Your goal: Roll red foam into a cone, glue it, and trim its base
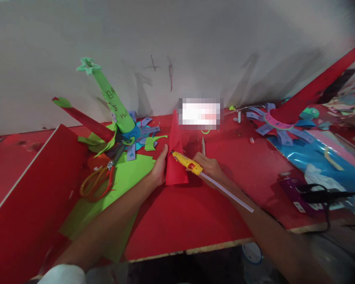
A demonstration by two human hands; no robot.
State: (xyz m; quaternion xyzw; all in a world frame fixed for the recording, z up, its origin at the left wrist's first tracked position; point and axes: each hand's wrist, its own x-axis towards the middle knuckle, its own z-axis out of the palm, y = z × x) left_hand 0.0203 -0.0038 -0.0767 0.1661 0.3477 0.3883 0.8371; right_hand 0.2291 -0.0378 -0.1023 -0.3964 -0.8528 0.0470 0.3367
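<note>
My left hand (160, 167) grips the left side of a red paper cone (175, 173), which stands upright on the red table with its wide end down. In my right hand (210, 165) is a yellow hot glue gun (185, 161). Its tip meets the front of the cone around mid-height, though I cannot tell whether glue is coming out. A long, pale glue stick (227, 191) sticks out of the back of the gun. Just beyond my right hand, a slim pale pen-like stick (203, 146) lies on the table.
Orange-handled scissors (97, 183) rest on green paper (136, 165) at the left. Behind them stand a green paper cone (115, 98) with a star and a thin red cone (91, 124). A large red cone (307, 92) leans at the right, near a purple box (301, 195) with cables.
</note>
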